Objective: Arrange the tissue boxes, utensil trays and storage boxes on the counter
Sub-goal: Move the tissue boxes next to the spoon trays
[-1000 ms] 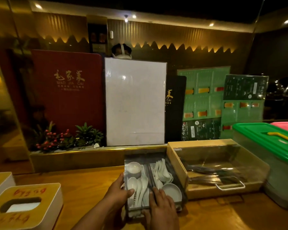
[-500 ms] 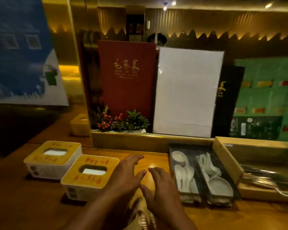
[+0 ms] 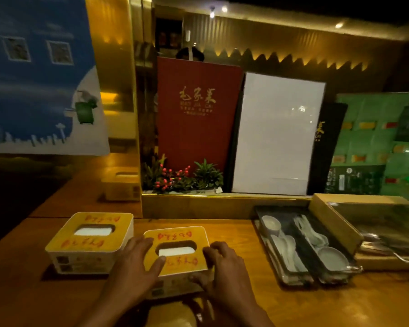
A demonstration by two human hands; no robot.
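A yellow-topped white tissue box (image 3: 178,241) sits on the wooden counter (image 3: 222,303) in front of me. My left hand (image 3: 137,267) grips its left side, thumb lying on the lid. My right hand (image 3: 222,270) grips its right side. A second tissue box (image 3: 90,241) of the same kind stands just to its left. To the right lies a clear utensil tray (image 3: 305,246) with white spoons and small bowls. Beside that is a wooden storage box (image 3: 368,230) with a clear lid and metal cutlery inside.
Menus stand upright behind a gold ledge (image 3: 222,204): a red one (image 3: 196,109), a white board (image 3: 276,135) and green ones (image 3: 373,142). A small plant with red berries (image 3: 182,178) sits on the ledge. A third tissue box (image 3: 123,185) is farther back left.
My hands left the utensil tray, moved left over the counter and now hold the nearer tissue box on both sides. The view turned left.
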